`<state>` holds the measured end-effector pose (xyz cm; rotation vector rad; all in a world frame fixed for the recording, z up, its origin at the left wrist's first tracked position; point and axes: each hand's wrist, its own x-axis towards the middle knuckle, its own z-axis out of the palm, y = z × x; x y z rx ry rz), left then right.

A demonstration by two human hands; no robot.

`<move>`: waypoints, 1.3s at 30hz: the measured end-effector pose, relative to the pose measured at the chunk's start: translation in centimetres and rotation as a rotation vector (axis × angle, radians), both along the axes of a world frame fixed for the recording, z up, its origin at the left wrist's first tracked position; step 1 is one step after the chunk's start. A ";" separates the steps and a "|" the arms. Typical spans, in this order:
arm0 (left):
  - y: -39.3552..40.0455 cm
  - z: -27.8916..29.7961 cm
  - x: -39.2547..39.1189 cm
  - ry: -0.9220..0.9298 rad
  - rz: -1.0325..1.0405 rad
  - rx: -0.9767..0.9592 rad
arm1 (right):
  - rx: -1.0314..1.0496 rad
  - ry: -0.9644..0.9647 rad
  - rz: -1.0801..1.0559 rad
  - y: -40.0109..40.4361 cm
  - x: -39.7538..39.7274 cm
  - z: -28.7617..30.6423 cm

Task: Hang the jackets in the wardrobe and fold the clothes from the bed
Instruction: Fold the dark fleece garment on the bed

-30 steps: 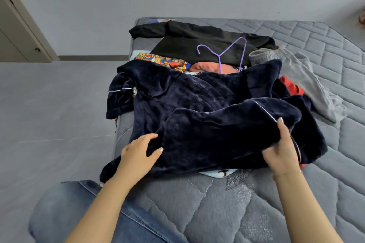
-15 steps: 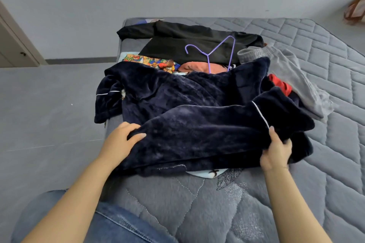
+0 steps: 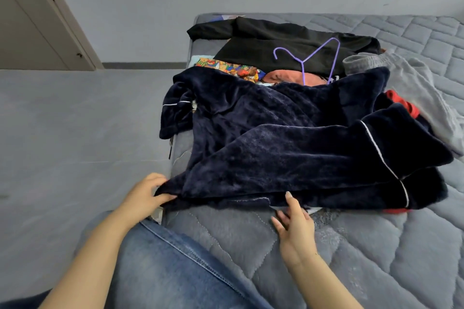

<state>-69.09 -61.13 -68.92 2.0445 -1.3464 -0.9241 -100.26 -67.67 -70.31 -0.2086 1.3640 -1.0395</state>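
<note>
A plush navy garment (image 3: 288, 143) with white piping lies spread over a pile of clothes on the grey quilted bed (image 3: 376, 246). My left hand (image 3: 144, 197) pinches its near left corner at the bed's edge. My right hand (image 3: 293, 226) lies at the near hem with straight, spread fingers touching the fabric. Behind the navy garment lie a black jacket (image 3: 271, 45) with a purple hanger (image 3: 311, 57) on it, a colourful printed cloth (image 3: 231, 69), a pink piece (image 3: 283, 76), a red piece (image 3: 401, 105) and grey trousers (image 3: 411, 88).
Grey floor (image 3: 75, 133) stretches to the left of the bed. A beige door or wardrobe panel (image 3: 32, 32) stands at the far left against the grey wall. My knee in blue jeans (image 3: 160, 266) rests at the bed's near edge.
My right hand let go of the navy fold on the right and moved left to the near hem. My left hand slid down to pinch the near left corner.
</note>
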 end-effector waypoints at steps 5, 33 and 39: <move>-1.5 2.1 -0.4 0.226 0.231 -0.318 | 0.034 -0.038 0.086 -0.2 1.0 -0.1; -7.1 -1.2 -19.7 -0.830 -0.524 -0.236 | -0.329 0.668 -0.107 -11.9 -23.7 1.6; -6.7 -0.7 -19.0 -0.764 -0.573 -0.278 | -0.446 0.695 -0.313 -10.2 -25.8 2.3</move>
